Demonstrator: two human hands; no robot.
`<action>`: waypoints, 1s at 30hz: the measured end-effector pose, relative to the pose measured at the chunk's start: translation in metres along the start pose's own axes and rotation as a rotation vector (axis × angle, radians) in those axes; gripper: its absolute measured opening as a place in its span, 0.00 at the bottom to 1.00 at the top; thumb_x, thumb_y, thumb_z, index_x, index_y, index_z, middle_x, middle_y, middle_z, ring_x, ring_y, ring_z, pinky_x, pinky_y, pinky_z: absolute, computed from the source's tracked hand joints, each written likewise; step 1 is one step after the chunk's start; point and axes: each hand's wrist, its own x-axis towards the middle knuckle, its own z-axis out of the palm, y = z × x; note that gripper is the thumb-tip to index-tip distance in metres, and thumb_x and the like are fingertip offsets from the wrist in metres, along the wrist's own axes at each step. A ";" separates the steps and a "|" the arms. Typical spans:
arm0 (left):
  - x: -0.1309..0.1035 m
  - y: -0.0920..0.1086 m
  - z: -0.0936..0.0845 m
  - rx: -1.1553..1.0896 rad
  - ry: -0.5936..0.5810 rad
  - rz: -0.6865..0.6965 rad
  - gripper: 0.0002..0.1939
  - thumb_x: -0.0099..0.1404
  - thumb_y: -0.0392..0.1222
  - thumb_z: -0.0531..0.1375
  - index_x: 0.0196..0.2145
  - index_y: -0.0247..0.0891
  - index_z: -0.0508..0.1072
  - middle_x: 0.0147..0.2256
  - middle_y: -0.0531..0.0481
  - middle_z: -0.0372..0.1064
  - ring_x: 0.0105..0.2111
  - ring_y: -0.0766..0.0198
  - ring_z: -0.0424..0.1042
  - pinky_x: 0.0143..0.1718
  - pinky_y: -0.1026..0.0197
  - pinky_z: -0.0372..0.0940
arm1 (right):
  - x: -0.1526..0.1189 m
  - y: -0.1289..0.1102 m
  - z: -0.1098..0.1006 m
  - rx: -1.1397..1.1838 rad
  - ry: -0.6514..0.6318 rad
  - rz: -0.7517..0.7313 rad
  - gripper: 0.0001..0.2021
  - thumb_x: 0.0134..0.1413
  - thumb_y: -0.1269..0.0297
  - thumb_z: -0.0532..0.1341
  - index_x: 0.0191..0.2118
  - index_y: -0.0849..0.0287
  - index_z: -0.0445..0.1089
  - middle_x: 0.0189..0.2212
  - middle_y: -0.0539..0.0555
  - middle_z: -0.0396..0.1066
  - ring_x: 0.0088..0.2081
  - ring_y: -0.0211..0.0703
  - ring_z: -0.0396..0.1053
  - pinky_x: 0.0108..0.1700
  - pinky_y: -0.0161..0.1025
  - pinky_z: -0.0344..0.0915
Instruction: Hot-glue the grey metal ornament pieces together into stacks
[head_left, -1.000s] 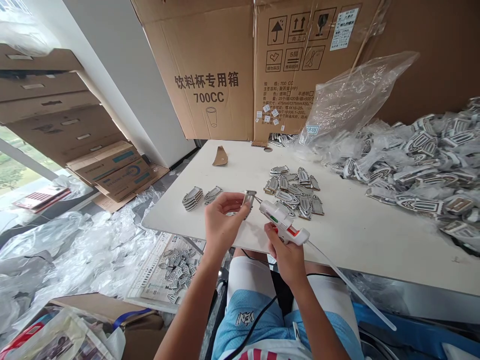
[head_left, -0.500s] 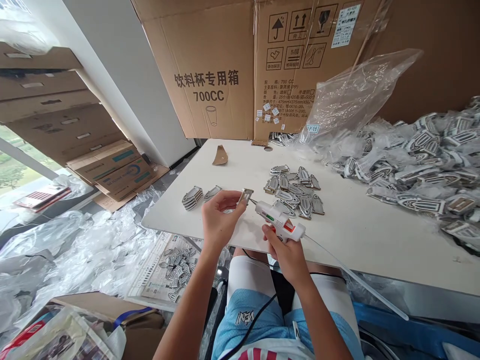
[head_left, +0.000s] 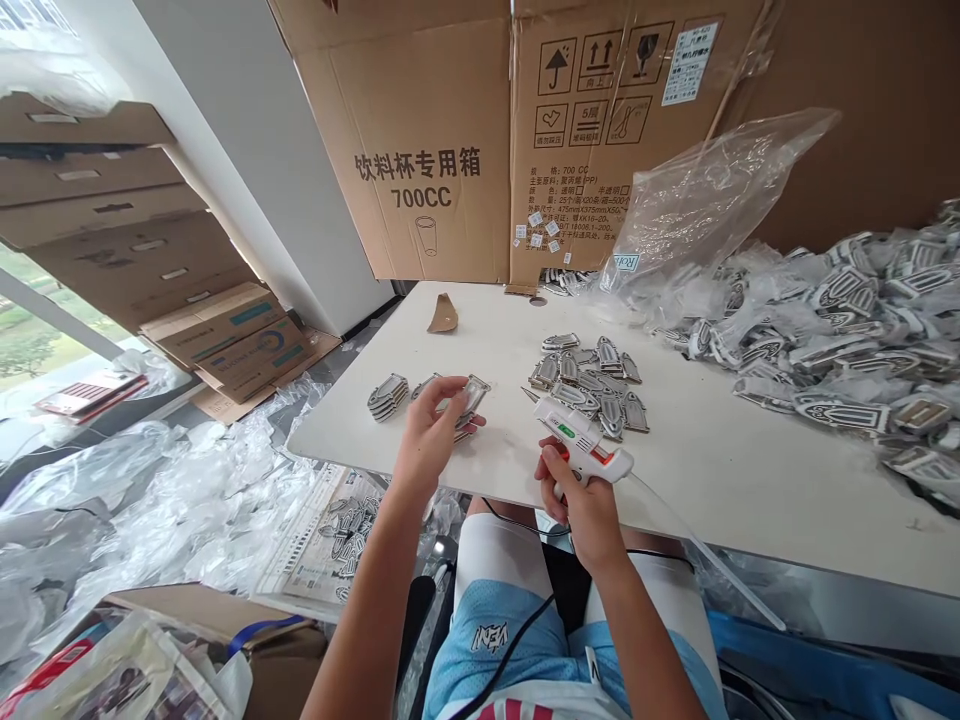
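My left hand (head_left: 431, 432) has its fingers closed on a small silver metal piece (head_left: 472, 396), held over the left part of the white table (head_left: 480, 345). In my right hand (head_left: 581, 490) is a white and orange glue gun (head_left: 581, 440), its tip pointing up and left, apart from the metal piece. A clear glue stick (head_left: 712, 555) trails from its rear. Just beyond the gun lies a loose pile of metal pieces (head_left: 589, 378). A neat stack of them (head_left: 387, 397) stands to the left of my left hand.
A torn cardboard scrap (head_left: 443, 314) lies at the table's back left. Large cardboard boxes (head_left: 435, 120) stand behind. Many wrapped metal pieces (head_left: 840, 320) heap up on the right beside a plastic bag (head_left: 697, 200). Plastic wrap (head_left: 172, 490) covers the floor at left.
My left hand has turned and moved slightly left with the metal piece, away from the nozzle. The glue gun in my right hand has shifted right and slightly down.
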 end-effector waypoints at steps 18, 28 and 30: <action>0.038 0.003 -0.037 0.331 0.084 0.088 0.26 0.58 0.52 0.73 0.53 0.42 0.82 0.45 0.44 0.83 0.41 0.55 0.80 0.41 0.57 0.74 | 0.000 -0.007 0.003 0.021 -0.002 0.030 0.20 0.61 0.45 0.71 0.41 0.58 0.73 0.26 0.45 0.67 0.16 0.26 0.52 0.17 0.31 0.46; 0.109 0.019 -0.052 1.468 -0.013 0.299 0.19 0.63 0.49 0.63 0.49 0.40 0.81 0.45 0.40 0.83 0.49 0.42 0.77 0.55 0.43 0.63 | 0.002 -0.011 0.005 0.031 -0.002 0.053 0.22 0.59 0.43 0.72 0.40 0.58 0.72 0.25 0.44 0.65 0.16 0.27 0.50 0.18 0.32 0.47; 0.117 0.020 -0.049 1.521 -0.057 0.301 0.18 0.61 0.47 0.64 0.46 0.40 0.82 0.44 0.39 0.83 0.50 0.39 0.76 0.57 0.41 0.60 | 0.003 -0.009 0.005 0.037 -0.012 0.051 0.21 0.60 0.44 0.71 0.41 0.58 0.73 0.26 0.45 0.65 0.17 0.27 0.50 0.18 0.32 0.46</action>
